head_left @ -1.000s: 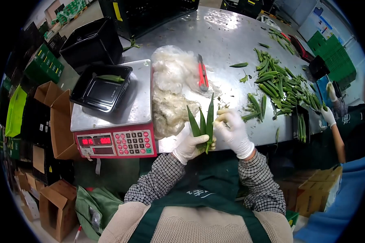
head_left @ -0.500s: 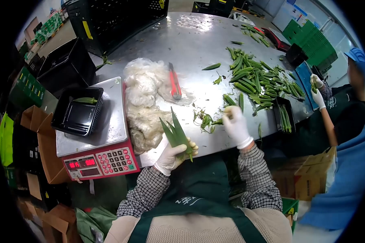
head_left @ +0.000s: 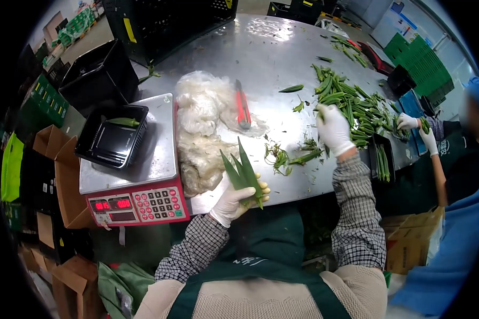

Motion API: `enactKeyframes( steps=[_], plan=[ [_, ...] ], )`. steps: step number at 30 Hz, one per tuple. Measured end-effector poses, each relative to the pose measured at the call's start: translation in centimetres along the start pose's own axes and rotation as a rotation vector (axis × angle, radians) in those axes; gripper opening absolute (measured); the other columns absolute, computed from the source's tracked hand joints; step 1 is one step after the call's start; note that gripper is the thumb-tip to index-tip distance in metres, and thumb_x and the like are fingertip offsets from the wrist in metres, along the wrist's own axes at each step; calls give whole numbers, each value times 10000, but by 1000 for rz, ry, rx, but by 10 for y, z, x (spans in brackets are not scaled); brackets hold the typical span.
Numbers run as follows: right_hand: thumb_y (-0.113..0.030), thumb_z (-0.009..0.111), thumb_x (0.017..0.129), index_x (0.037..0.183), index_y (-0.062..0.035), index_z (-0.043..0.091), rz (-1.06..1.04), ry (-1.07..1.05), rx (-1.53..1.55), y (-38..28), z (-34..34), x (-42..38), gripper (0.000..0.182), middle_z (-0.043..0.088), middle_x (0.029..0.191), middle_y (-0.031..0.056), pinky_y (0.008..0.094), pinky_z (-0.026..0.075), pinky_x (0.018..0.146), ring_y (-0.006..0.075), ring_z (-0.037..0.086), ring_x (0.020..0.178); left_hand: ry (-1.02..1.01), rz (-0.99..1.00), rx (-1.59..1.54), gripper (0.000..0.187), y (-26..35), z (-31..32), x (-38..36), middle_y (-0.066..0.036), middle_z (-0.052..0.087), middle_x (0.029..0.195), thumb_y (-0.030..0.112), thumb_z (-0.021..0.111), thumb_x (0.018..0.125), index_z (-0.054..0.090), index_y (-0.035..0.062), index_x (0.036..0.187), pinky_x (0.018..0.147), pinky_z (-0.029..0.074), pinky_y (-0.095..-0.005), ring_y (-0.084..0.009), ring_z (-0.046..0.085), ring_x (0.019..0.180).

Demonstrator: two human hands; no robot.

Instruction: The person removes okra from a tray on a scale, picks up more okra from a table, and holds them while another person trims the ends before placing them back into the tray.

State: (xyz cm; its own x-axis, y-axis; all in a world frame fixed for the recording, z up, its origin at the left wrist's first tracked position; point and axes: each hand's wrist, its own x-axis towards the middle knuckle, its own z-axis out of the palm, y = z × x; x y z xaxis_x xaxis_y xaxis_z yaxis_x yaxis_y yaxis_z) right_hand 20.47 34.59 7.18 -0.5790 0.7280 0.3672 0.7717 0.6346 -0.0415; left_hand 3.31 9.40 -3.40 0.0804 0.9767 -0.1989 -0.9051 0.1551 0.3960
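Observation:
My left hand [head_left: 234,199], in a white glove, grips a small bunch of green okra pods [head_left: 241,169] that point up and away near the front edge of the steel table [head_left: 261,48]. My right hand [head_left: 332,127], also gloved, reaches far out to the edge of the big okra pile [head_left: 351,103]; whether it holds a pod I cannot tell. Trimmed stems and scraps [head_left: 282,155] lie between the hands.
A scale [head_left: 138,202] with a black tray [head_left: 112,141] holding one okra stands at left. Crumpled plastic bags [head_left: 202,127] and a red knife [head_left: 242,109] lie beside it. A co-worker's gloved hands [head_left: 418,127] work at right. Black crates [head_left: 98,72] and cardboard boxes [head_left: 53,154] surround the table.
My right hand moved from beside the bunch outward to the okra pile. My left hand kept hold of the bunch, which tilted a little leftward.

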Motion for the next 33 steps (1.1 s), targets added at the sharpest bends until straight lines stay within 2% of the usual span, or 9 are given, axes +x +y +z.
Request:
enactKeyframes(
  steps=[3, 6, 10, 17, 21, 24, 28, 30, 33],
  plan=[
    [15, 544, 781, 943, -21, 563, 17, 320, 487, -22, -44, -16, 168, 573, 837, 97, 270, 491, 662, 185, 578, 722, -40, 2, -11, 455, -1, -3, 2, -164, 594, 1047, -29, 568, 795, 419, 10, 1223, 903, 474, -474, -307, 589, 1002],
    [41, 529, 792, 947, 10, 536, 299, 236, 1185, -27, -18, -42, 158, 583, 853, 83, 237, 484, 672, 132, 571, 737, -27, -5, -7, 464, -1, -1, 1, -163, 591, 1053, -31, 565, 795, 410, 9, 1231, 907, 473, -471, -301, 589, 1004],
    [36, 518, 841, 984, 27, 497, 446, 246, 1468, -51, 17, -75, 144, 581, 932, 91, 258, 501, 764, 156, 604, 834, -26, 0, -11, 456, -1, -4, 0, -165, 589, 1064, -34, 563, 795, 418, 10, 1226, 905, 474, -471, -296, 592, 1002],
    [98, 516, 824, 984, -10, 501, 328, 304, 1480, -72, 15, -88, 194, 529, 1089, 104, 278, 486, 827, 163, 580, 932, -29, 14, -6, 479, -1, -2, 0, -159, 589, 1060, -32, 566, 800, 410, 23, 1249, 899, 478, -468, -289, 592, 1000],
    [100, 515, 824, 972, 2, 496, 250, 371, 1350, -79, 18, -94, 178, 539, 1061, 110, 268, 483, 779, 151, 580, 844, -28, 18, 3, 494, 0, 2, -2, -150, 589, 1062, -25, 564, 805, 393, 24, 1266, 906, 475, -462, -281, 588, 1010],
    [75, 524, 833, 971, 14, 494, 393, 366, 1572, -82, 9, -95, 154, 559, 1000, 112, 254, 487, 749, 140, 584, 785, -31, 6, 4, 506, 1, 1, -2, -144, 591, 1060, -24, 561, 807, 379, 25, 1278, 913, 472, -457, -277, 585, 1014],
    [-81, 515, 893, 1004, 13, 493, 609, 114, 1468, -51, 16, -80, 147, 585, 866, 92, 273, 518, 672, 133, 593, 708, -51, 4, -1, 505, 1, -2, 1, -145, 593, 1059, -25, 559, 806, 382, 24, 1277, 914, 471, -456, -277, 587, 1011],
    [-166, 530, 899, 1038, 20, 504, 584, 234, 1805, -40, 2, -76, 233, 580, 844, 84, 276, 520, 619, 144, 602, 657, -28, -6, 2, 500, 1, -2, -1, -146, 593, 1060, -27, 558, 806, 388, 20, 1274, 916, 469, -456, -279, 588, 1011],
    [-164, 543, 898, 987, 24, 523, 558, 80, 1298, -31, 31, -78, 209, 586, 836, 87, 259, 520, 578, 146, 597, 592, -73, 22, -11, 492, -2, -3, 1, -150, 592, 1070, -28, 554, 808, 393, 16, 1272, 919, 468, -452, -278, 587, 1018]
  ],
)
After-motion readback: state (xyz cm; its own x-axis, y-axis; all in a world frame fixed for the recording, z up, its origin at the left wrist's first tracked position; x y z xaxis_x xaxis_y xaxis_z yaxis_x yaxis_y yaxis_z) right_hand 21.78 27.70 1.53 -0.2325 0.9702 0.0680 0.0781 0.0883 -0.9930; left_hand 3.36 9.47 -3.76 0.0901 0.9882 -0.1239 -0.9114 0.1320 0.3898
